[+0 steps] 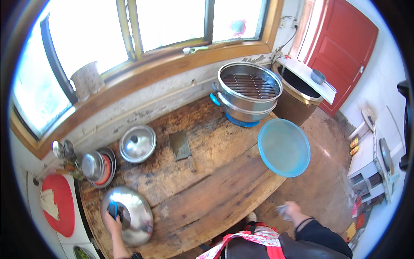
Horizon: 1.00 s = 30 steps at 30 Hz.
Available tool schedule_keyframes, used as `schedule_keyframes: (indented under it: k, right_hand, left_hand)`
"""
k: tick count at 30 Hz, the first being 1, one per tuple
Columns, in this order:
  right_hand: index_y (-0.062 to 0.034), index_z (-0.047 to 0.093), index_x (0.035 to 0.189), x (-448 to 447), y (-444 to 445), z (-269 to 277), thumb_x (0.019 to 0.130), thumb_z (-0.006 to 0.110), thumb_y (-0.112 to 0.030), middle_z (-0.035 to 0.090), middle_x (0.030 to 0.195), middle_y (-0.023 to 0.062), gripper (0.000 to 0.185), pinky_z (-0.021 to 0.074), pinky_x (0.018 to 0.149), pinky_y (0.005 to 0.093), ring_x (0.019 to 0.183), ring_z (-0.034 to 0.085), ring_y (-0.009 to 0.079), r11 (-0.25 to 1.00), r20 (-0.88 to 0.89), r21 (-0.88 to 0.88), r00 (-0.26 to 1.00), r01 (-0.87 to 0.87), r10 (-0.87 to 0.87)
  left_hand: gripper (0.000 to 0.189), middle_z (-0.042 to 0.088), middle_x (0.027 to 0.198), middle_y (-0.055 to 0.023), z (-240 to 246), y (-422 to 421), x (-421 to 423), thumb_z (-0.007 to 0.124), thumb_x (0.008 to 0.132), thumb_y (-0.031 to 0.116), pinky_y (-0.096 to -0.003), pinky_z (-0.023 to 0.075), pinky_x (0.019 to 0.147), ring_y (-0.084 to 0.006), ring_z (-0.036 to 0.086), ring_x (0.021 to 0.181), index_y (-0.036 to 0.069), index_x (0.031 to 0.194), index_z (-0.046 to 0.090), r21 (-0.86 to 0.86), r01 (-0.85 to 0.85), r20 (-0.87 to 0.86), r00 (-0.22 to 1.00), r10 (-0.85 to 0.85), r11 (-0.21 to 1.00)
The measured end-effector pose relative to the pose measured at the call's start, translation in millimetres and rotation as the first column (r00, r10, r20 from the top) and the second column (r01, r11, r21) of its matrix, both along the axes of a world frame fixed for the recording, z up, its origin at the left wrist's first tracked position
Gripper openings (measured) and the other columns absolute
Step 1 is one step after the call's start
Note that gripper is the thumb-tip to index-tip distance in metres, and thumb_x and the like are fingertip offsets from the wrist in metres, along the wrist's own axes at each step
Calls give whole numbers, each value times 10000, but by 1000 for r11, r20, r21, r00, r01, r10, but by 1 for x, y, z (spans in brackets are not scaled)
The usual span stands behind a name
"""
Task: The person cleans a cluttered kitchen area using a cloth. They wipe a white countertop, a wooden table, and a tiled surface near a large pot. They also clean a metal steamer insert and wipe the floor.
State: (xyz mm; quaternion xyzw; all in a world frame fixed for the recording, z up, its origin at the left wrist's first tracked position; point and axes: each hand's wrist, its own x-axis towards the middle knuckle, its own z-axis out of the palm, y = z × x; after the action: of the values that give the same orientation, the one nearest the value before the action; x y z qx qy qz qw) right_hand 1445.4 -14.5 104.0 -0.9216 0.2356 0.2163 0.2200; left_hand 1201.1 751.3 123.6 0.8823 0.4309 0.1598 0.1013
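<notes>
My left hand (112, 222) grips the blue-and-black handle of a large domed steel pot lid (137, 207), which rests at the left end of the wooden table (210, 200). Off the table's front edge, over the floor, my right hand (293, 208) holds a crumpled greyish cloth (283, 211), somewhat blurred. A cleaver (180, 147) lies flat in the middle of the table, handle towards me. Behind the big lid sits a smaller round steel vessel with a black-knobbed lid (137, 144). Towards the right end stand a steel steamer pot (247, 105), uncovered with a slatted rack (249, 85) inside, and a pale blue plastic basin (284, 147).
Stacked bowls (93, 166) stand at the table's back left. A red board (61, 207) with a cloth lies on the white counter beyond the left edge. Past the steamer is a big brown vat (294, 106), partly covered by a white board (310, 79). A red door (346, 45) stands behind.
</notes>
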Motion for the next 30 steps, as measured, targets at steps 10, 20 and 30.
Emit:
schedule_keyframes:
  k: [10,20,30]
  right_hand:
    - [-35,482,1149,153,-116,148,789,546,-73,562,1060,75,368,472,772,302,899,563,155,612,441,764,857,-203,-266]
    - [-233,370,1318,298,-43,56,818,524,-341,79,1458,129,534,65,999,629,1312,38,418,600,66,-104,596,-794,800]
    - [-268,303,1357,339,-52,16,748,586,-400,73,1469,63,685,62,1015,616,1323,36,407,120,-60,-252,139,-960,989]
  left_hand:
    - [513,546,1074,-202,231,-128,154,664,659,65,-378,385,901,-343,516,1015,-16,1133,485,147,435,313,832,-459,888]
    - [513,616,951,-148,383,-350,493,685,698,118,-316,444,803,-217,594,881,14,1168,509,113,622,319,716,-621,775]
    - [320,598,841,-192,347,-452,725,660,729,217,-403,423,731,-352,565,838,23,956,545,152,654,1,750,-661,741]
